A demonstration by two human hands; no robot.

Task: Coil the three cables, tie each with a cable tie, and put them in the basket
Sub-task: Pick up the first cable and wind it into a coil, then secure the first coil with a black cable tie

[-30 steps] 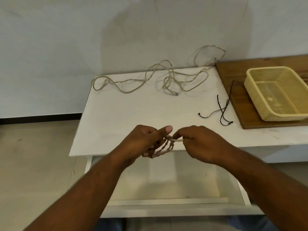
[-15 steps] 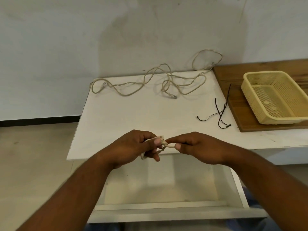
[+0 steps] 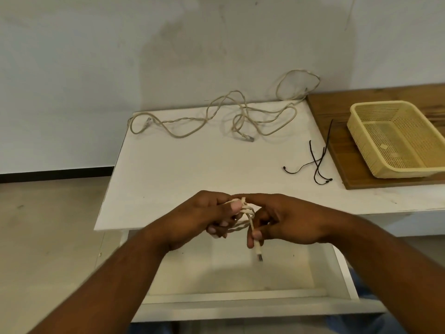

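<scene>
Reference: white table (image 3: pixel 192 169). Under its front edge, open drawer (image 3: pixel 240 276). On its right end, wooden board (image 3: pixel 337 145) carrying yellow basket (image 3: pixel 407 171). Along its back edge, loose cables (image 3: pixel 185 120), uncoiled. Over its front edge, left hand (image 3: pixel 199 215) with fingers curled round small coiled cable (image 3: pixel 245 209), right hand (image 3: pixel 296 220) pinching the plug end. Right of centre, black cable ties (image 3: pixel 317 162).

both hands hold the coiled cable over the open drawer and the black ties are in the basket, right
No: the black ties lie on the white table by the wooden board, not in the basket, as the head view shows. The left hand and right hand do hold the coiled cable over the open drawer.
</scene>
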